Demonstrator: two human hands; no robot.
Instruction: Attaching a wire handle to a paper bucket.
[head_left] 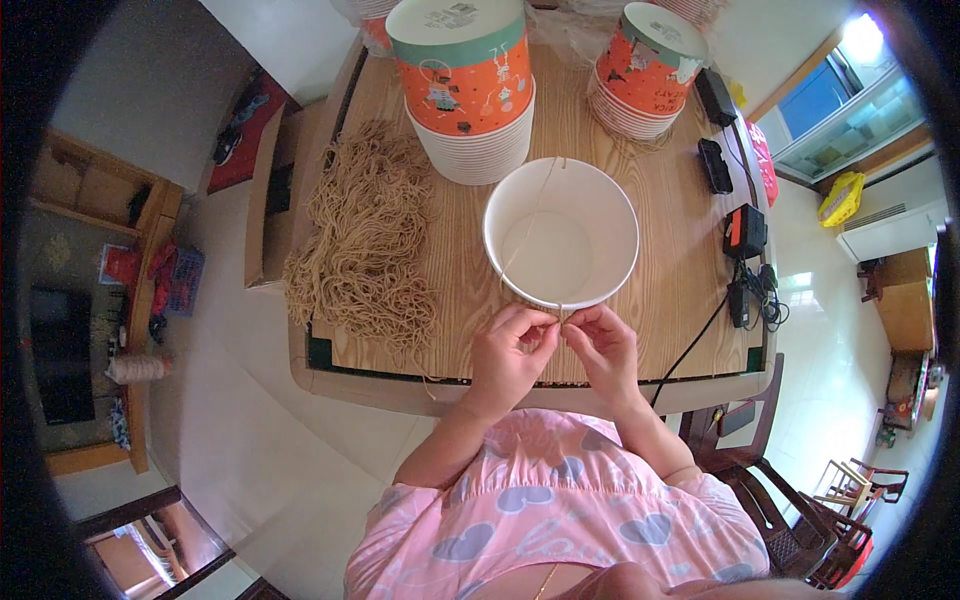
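A white paper bucket (pixel 612 232) stands upright on the wooden table in front of me, its inside showing. A tan string (pixel 532 232) stretches across its mouth from the far rim to the near rim. At the near rim my left hand (pixel 512 352) pinches the string between thumb and forefinger. Close beside it, my right hand (pixel 604 352) pinches the string as well, fingertips almost touching the left ones. Left of the bucket lies a loose heap of tan strings (pixel 370 240), some strands trailing toward the table's front edge.
Behind the bucket stands a tall stack of orange, green and white paper buckets (pixel 465 90), upside down. A smaller similar stack (pixel 650 75) is at the back right. Black adapters and cables (pixel 745 240) lie along the right edge. A dark wooden chair (pixel 765 490) stands at right.
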